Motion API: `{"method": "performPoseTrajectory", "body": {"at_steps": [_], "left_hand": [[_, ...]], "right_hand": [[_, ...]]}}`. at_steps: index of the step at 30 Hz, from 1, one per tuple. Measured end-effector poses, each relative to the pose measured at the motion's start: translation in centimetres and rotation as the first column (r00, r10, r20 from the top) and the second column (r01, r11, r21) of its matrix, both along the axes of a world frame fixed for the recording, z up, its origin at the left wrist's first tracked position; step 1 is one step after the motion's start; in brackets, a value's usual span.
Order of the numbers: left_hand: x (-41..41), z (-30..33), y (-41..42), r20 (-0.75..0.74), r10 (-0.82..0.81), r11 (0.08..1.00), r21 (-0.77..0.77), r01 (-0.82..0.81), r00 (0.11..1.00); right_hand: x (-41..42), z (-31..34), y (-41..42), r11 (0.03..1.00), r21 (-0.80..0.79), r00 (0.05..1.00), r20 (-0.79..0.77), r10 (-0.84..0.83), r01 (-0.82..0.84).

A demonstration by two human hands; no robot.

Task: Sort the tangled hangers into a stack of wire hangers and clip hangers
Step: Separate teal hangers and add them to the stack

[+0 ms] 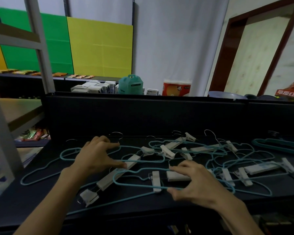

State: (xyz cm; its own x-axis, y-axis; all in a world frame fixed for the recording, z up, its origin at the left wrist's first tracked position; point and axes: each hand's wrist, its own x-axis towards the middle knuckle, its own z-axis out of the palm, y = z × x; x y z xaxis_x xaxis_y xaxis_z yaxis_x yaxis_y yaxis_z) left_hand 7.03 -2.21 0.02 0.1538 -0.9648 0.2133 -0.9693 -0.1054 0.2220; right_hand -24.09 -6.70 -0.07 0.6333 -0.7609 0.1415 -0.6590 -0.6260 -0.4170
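Dark desk (41, 197) nearest me carries the tangle of hangers (176, 160). Right hand (195, 182) pinches a teal wire hanger (136, 184) beside a white clip hanger (119, 173); left hand (97, 155) rests on the tangle with fingers spread loose. Farther right lies a wire hanger stack (278, 146).

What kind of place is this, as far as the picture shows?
Probably a small shop or stockroom: grey metal shelving carrying flat snack packets, white boxed goods and a red pack of paper rolls behind the dark table.
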Motion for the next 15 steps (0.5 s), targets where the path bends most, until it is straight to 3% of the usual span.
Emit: {"method": "performPoseTrajectory", "body": {"at_steps": [9, 15], "left_hand": [[-0.4, -1.0, 0.6, -0.050, 0.012, 1.000, 0.027, -0.010, 0.999], [-0.2, -2.2, 0.6, -0.068, -0.034, 0.999, -0.014, 0.034, 0.997]], "right_hand": [[-0.1, 0.2, 0.5, 1.000, 0.004, 0.996, -0.090, -0.028, 0.029], [-0.1, -0.4, 0.7, 0.997, 0.062, 0.996, -0.071, -0.045, 0.049]]}}
